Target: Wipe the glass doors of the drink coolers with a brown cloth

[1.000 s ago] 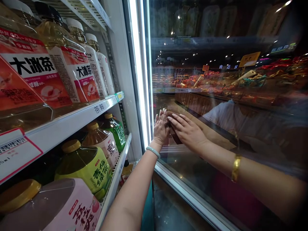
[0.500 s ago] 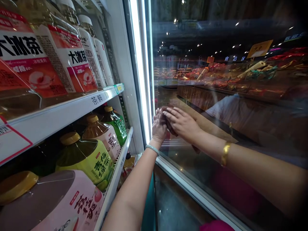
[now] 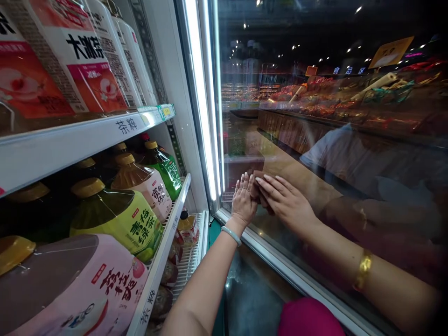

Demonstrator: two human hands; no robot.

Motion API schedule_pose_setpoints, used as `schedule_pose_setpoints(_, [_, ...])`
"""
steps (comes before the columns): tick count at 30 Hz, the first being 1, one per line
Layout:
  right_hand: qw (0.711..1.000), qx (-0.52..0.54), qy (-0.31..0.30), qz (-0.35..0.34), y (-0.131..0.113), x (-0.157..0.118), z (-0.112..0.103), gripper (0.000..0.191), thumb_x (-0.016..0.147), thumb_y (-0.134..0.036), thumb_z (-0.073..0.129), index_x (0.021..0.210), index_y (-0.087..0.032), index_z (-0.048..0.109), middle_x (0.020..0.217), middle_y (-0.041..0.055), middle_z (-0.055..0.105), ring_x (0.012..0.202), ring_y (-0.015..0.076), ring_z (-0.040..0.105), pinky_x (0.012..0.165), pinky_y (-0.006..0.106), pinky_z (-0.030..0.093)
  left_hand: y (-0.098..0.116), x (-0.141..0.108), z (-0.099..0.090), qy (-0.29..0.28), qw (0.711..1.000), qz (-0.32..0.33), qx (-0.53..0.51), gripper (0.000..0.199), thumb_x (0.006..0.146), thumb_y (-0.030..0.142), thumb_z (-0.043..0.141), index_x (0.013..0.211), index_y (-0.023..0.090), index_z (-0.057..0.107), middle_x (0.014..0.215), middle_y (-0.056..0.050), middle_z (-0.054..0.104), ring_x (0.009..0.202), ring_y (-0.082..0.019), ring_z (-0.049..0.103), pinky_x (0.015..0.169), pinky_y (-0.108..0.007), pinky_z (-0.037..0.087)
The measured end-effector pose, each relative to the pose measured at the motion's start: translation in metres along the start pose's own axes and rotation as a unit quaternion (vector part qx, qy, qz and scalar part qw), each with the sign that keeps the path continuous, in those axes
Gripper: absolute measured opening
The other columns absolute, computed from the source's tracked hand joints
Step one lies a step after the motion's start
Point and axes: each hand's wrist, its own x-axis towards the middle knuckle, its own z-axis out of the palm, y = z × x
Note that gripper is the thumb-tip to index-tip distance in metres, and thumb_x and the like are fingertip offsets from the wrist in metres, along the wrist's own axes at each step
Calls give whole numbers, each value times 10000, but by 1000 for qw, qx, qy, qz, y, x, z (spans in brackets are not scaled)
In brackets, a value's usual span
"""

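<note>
Our left hand (image 3: 244,200) is open, fingers nearly straight and pointing upward, with its palm toward the glass door (image 3: 241,154). Our right hand (image 3: 289,200) meets it from the other side, also open and flat, its fingertips just beside the left fingers. A small brown piece (image 3: 258,178) shows between and behind our fingers at the glass; we cannot tell its material, nor whether either hand grips it. A pale bangle (image 3: 231,236) circles our left wrist, and a gold bracelet (image 3: 364,269) our right forearm. Beyond our left hand, a bright light strip (image 3: 201,93) runs up the cooler's edge. Farther left, peach-labelled iced tea bottles (image 3: 93,65) stand on the upper shelf (image 3: 77,140). Below them, on the lower shelf (image 3: 164,249), we see a pink-labelled bottle (image 3: 105,284), a yellow-green-labelled green tea bottle (image 3: 140,226) and a green bottle (image 3: 168,172). On the right, a yellow price sign (image 3: 391,52) and a heaped display (image 3: 350,98) show in the glass. A magenta rounded shape (image 3: 310,317) sits at the bottom edge of our view.
</note>
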Motion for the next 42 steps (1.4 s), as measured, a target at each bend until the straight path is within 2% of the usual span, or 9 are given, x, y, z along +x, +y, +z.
schedule_pose_setpoints(6, [999,-22,21,17,-14,-14,5,467,1039,-148,458,1490,-101,570,1600,56,553,1508,200,479,1258,400,438,23,-5,16,25,999,-21,11,805,1026,188,423,1714,159,7,1769,-184,207,1655,-263,180,1327,-553,298])
schedule_pose_setpoints(11, [998,-35,-22,37,-4,-71,-56,449,1061,-122,409,1473,-99,585,1620,38,528,1523,211,462,1334,392,306,79,-24,22,10,999,46,-11,740,1031,255,417,1716,206,141,1754,-109,305,1643,-248,231,1330,-493,308])
schedule_pose_setpoints(14, [994,-43,11,98,5,-81,-84,461,1035,-93,493,1488,-123,575,1612,43,532,1573,220,394,1348,408,277,120,-20,36,37,998,51,-29,756,1036,234,404,1718,173,84,1754,-121,295,1648,-231,216,1345,-467,274])
schedule_pose_setpoints(19, [990,-48,45,123,1,-108,-90,433,1044,-78,429,1423,-129,631,1518,24,628,1503,201,497,1347,389,287,168,-22,50,81,995,26,-43,781,1042,180,419,1710,117,20,1784,-157,142,1671,-234,67,1371,-482,162])
schedule_pose_setpoints(26, [973,-70,74,206,9,-174,-138,460,988,-63,591,1423,-202,649,1436,55,695,1549,197,438,1329,420,333,236,-40,61,29,992,92,-80,724,1061,268,414,1707,122,124,1783,-126,176,1667,-231,110,1371,-441,155])
schedule_pose_setpoints(30, [963,-85,109,232,11,-176,-138,434,1010,-92,561,1421,-199,651,1367,46,740,1530,176,459,1329,390,334,257,-34,72,56,992,75,-83,751,1062,231,434,1708,106,72,1775,-177,167,1669,-262,76,1372,-488,133])
schedule_pose_setpoints(34, [967,-62,60,238,-4,-223,-147,426,1019,-69,500,1372,-221,683,1310,17,764,1491,153,505,1330,354,327,275,-55,73,32,987,120,-101,709,1065,208,401,1702,88,113,1778,-155,129,1670,-233,78,1376,-450,96])
schedule_pose_setpoints(38, [933,-137,89,321,-9,-269,-178,438,906,-23,690,1258,-281,735,1487,34,655,1538,226,459,1342,462,309,316,-72,79,2,977,179,-114,701,1037,195,411,1692,92,185,1782,-88,117,1671,-209,101,1379,-426,84])
schedule_pose_setpoints(42, [897,-189,144,373,-2,-273,-187,527,852,-2,737,1287,-300,718,1588,37,563,1519,299,486,1330,559,317,348,-57,87,4,976,179,-121,781,996,254,497,1691,71,191,1776,-123,119,1675,-244,37,1378,-480,15])
